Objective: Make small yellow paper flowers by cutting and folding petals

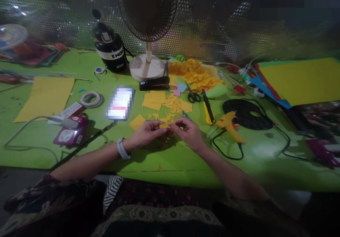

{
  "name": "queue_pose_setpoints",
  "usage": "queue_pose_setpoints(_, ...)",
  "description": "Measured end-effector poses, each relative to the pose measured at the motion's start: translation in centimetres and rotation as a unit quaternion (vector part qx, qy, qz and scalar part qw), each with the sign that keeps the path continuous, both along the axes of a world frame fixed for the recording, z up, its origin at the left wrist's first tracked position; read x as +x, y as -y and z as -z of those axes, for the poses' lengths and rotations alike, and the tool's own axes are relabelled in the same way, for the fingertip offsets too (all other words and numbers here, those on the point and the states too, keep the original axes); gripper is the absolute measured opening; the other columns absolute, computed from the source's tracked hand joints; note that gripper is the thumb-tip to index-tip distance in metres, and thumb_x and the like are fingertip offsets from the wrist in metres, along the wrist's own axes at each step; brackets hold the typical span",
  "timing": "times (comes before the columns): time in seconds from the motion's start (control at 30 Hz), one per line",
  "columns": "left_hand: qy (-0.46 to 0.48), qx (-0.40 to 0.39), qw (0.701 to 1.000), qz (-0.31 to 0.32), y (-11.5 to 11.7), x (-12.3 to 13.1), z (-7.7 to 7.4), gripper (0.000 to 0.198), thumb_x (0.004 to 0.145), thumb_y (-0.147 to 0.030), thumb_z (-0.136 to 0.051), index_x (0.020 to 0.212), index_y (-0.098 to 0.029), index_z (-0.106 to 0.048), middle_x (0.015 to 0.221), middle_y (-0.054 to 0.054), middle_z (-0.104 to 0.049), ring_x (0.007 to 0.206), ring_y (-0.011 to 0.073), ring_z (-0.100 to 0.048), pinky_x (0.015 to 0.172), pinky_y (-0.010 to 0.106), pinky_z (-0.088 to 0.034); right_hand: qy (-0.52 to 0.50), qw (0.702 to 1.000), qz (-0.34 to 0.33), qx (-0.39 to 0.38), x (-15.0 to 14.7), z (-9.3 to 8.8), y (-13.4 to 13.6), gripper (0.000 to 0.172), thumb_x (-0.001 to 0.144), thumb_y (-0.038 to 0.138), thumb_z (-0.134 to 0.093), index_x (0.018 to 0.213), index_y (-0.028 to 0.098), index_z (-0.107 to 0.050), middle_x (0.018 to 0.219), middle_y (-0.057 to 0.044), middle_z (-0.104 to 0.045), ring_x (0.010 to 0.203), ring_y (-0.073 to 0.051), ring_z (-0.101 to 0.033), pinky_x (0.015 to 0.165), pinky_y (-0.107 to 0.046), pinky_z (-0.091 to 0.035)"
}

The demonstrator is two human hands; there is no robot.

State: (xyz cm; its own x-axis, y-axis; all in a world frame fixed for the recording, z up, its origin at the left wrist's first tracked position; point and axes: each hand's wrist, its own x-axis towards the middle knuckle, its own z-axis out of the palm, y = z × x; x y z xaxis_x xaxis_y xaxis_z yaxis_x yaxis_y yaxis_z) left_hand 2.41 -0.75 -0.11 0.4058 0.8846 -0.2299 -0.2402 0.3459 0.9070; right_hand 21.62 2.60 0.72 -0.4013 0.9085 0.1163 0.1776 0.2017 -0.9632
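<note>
Between my two hands is a small piece of yellow paper (165, 125), pinched from both sides above the green table (170, 155). My left hand (148, 132) grips its left edge with thumb and fingers, and a pale watch band circles that wrist. On the other edge, my right hand (188, 132) has closed its thumb and fingertips. Just beyond the hands lie yellow paper scraps (174, 105) and several cut yellow paper squares (154, 100). A yellow square (136, 122) lies beside my left fingers.
A fan (147, 65), black stapler (154, 84), and black bottle (108, 52) stand behind. Scissors (194, 97), a yellow cutter (208, 111) and a corded glue gun (230, 125) lie right. A lit phone (120, 103), tape roll (91, 99) and purple power adapter (71, 132) lie left.
</note>
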Motion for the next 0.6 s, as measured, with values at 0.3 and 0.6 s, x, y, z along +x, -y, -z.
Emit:
queue_pose_setpoints(0.3,-0.015,0.008,1.0,0.006,0.0,-0.1,0.1,0.025,0.083,-0.036,-0.072,0.097,-0.015,-0.071,0.095,0.007,-0.077,0.078,0.0121,-0.071,0.076,0.028,-0.059,-0.006,1.0,0.0,-0.015,-0.1,-0.4,0.1,0.029,0.082,0.047,-0.071,0.078,0.02,-0.061,0.075,-0.002,-0.062,0.069,-0.015,-0.058,0.066,-0.032,-0.053)
queue_pose_setpoints(0.6,-0.03,0.015,0.999,-0.004,0.1,0.0,0.0,0.026,0.082,-0.037,-0.073,0.094,-0.015,-0.071,0.091,0.007,-0.077,0.076,0.0121,-0.071,0.075,0.028,-0.059,-0.016,0.994,-0.008,-0.104,0.0,-1.3,0.0,0.036,0.082,0.055,-0.066,0.084,0.02,-0.055,0.075,0.001,-0.056,0.066,-0.013,-0.055,0.059,-0.026,-0.048)
